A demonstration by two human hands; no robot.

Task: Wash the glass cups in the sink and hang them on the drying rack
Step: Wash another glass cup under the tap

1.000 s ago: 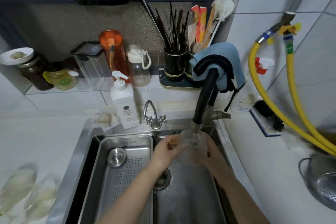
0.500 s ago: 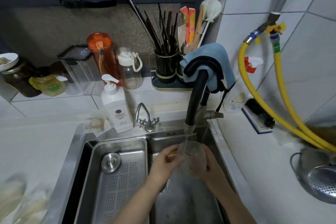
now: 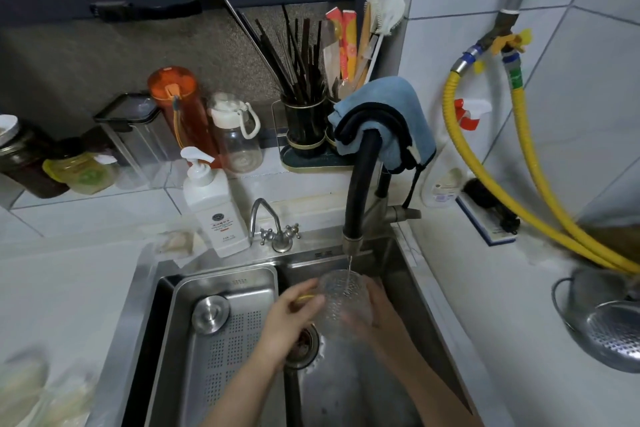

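Observation:
A clear dimpled glass cup (image 3: 343,302) is held upright over the steel sink (image 3: 408,274), right under the black faucet (image 3: 358,191). A thin stream of water runs into its mouth. My right hand (image 3: 375,312) grips the cup from the right and behind. My left hand (image 3: 287,322) grips its left side, with something small and yellow between the fingers. Blurred glassware (image 3: 27,392) lies on the counter at the lower left. No drying rack shows in this view.
A perforated steel tray (image 3: 225,350) with a round lid fills the sink's left half; the drain (image 3: 303,343) sits below my hands. A soap pump bottle (image 3: 214,211), a small tap (image 3: 273,229), jars, a utensil holder (image 3: 304,125), yellow hoses (image 3: 491,177) and a colander (image 3: 609,329) surround the basin.
The cup has dropped a little below the faucet's spout, so the water stream now shows. Both hands keep their hold. The camera has shifted slightly.

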